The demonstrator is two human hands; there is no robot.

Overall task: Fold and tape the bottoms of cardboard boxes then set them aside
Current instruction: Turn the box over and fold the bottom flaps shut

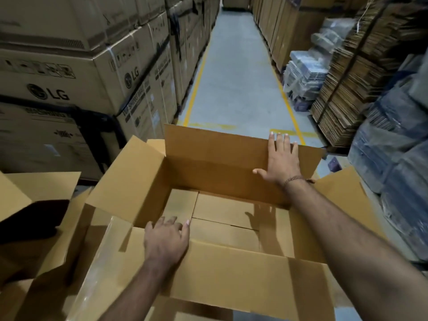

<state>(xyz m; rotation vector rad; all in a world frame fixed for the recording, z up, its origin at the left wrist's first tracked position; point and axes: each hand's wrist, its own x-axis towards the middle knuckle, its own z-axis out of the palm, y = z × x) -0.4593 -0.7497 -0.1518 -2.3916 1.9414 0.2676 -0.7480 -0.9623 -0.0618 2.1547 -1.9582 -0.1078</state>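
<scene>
Open box [215, 163] under both hands, flaps touched.

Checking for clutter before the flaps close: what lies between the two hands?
In the head view, only the open box's interior lies between left hand and right hand: folded bottom flaps, nothing on them.

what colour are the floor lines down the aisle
Yellow floor lines, painted on grey concrete; seen in the head view.
</scene>
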